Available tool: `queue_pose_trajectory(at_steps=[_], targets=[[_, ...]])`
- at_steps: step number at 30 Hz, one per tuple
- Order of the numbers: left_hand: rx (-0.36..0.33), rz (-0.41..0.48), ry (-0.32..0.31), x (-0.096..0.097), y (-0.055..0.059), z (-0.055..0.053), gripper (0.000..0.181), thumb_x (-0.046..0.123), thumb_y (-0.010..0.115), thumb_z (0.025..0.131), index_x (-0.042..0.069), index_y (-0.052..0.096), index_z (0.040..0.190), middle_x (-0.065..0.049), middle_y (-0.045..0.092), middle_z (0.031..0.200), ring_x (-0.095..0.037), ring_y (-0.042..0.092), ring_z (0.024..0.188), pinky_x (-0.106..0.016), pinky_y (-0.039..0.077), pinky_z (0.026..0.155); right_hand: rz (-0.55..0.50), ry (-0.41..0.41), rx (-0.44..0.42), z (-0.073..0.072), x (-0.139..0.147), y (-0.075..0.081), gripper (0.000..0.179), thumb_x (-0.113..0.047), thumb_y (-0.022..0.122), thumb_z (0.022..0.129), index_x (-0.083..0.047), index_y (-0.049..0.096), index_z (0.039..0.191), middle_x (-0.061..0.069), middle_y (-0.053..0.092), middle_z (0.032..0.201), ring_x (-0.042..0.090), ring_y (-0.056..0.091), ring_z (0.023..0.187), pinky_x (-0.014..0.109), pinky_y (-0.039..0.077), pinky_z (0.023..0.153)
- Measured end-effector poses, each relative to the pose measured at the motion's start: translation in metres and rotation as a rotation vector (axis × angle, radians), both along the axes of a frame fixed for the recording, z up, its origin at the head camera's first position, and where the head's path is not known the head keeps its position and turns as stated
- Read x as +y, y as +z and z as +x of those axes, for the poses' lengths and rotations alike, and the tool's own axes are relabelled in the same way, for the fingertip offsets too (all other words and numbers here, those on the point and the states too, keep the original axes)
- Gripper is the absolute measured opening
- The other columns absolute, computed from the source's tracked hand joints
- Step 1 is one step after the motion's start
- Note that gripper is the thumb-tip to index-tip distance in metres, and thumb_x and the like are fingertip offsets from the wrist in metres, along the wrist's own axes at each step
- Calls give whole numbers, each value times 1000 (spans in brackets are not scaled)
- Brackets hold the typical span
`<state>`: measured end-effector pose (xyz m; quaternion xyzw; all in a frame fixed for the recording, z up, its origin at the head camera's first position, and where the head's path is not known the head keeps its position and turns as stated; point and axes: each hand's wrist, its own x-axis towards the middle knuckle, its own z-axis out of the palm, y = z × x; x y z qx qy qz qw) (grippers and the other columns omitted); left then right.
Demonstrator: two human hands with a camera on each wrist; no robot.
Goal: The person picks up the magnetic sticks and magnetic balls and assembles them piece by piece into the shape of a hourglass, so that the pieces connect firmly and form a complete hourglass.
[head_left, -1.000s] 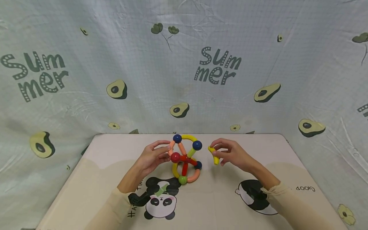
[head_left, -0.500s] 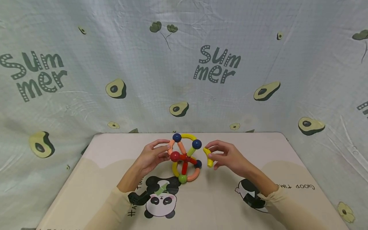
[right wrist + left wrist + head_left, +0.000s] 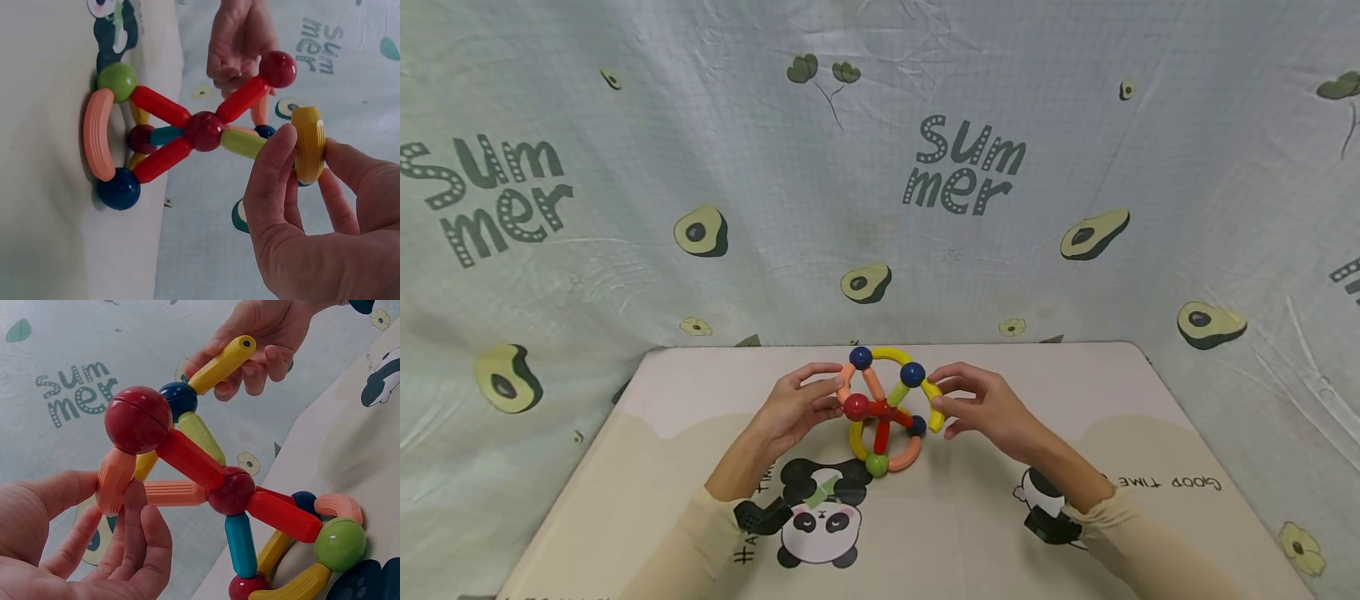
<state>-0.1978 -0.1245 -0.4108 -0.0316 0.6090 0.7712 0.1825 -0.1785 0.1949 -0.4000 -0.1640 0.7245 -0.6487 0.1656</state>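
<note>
A structure of magnetic rods and balls stands on the table, with a dark red centre ball (image 3: 231, 490) joining red, green, teal and salmon rods. My left hand (image 3: 801, 410) pinches the curved salmon rod (image 3: 115, 481) under the large red ball (image 3: 138, 419) at the upper left. Between the thumb and fingers of my right hand (image 3: 988, 408) is a curved yellow rod (image 3: 309, 145). One end of it meets the upper right blue ball (image 3: 912, 374); its other end points down, free. A second curved yellow rod (image 3: 891, 356) bridges the two top blue balls.
The pale table mat (image 3: 970, 533) bears printed pandas. A ring of curved rods and balls, with a green ball (image 3: 876, 465), forms the structure's base. Behind the table hangs a cloth (image 3: 760, 167) printed with avocados and lettering.
My right hand has moved left with the curved yellow rod, bringing its upper end to the blue ball. My left hand has kept its hold on the salmon rod.
</note>
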Motion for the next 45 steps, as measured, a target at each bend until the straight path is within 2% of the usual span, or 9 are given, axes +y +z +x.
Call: queue_pose_trajectory(at_steps=[10,17,21,26,32,39,45], targets=[[-2,-11,12,2,2,2,42,15,68,100,5,55,139,-8,64,103,-22,71,86,-32,58,86,-117,-29,-119,13,-10,0,47,-18,72,98,-5,53,139,23,56,132,34,67,102,43,60,82],[-5,-10,18,3,1,2,42,14,68,100,5,55,139,-8,64,104,-22,71,85,-32,58,85,-231,-116,-198,24,-27,-3,48,-15,75,95,-5,48,133,18,62,123,31,71,101,47,58,86],[-4,-13,18,3,0,2,43,14,67,101,5,54,140,-8,64,104,-22,71,84,-32,58,85,-281,-171,-244,27,-35,-7,48,-14,75,95,-6,46,132,14,65,118,28,71,102,45,57,88],[-5,-13,18,3,0,2,43,15,67,101,5,54,140,-8,65,103,-22,71,84,-32,58,85,-288,-238,-268,31,-42,-10,47,-14,74,96,-8,46,134,14,68,116,32,72,104,40,58,86],[-5,-9,21,3,1,2,43,15,68,101,5,54,140,-8,65,102,-22,71,84,-32,58,85,-297,-293,-260,36,-49,-10,46,-12,73,96,-11,48,135,17,67,120,35,72,107,42,58,86],[-5,-5,19,3,2,2,43,16,68,100,5,55,140,-7,65,98,-21,71,83,-31,58,84,-330,-307,-291,38,-53,-12,53,-11,72,97,-6,42,140,14,68,118,29,74,100,42,56,90],[-6,-4,15,3,2,2,43,16,68,100,5,55,140,-7,65,97,-21,71,83,-31,58,84,-366,-295,-351,37,-57,-16,52,-14,74,96,-9,47,139,13,70,118,34,70,108,37,57,88]])
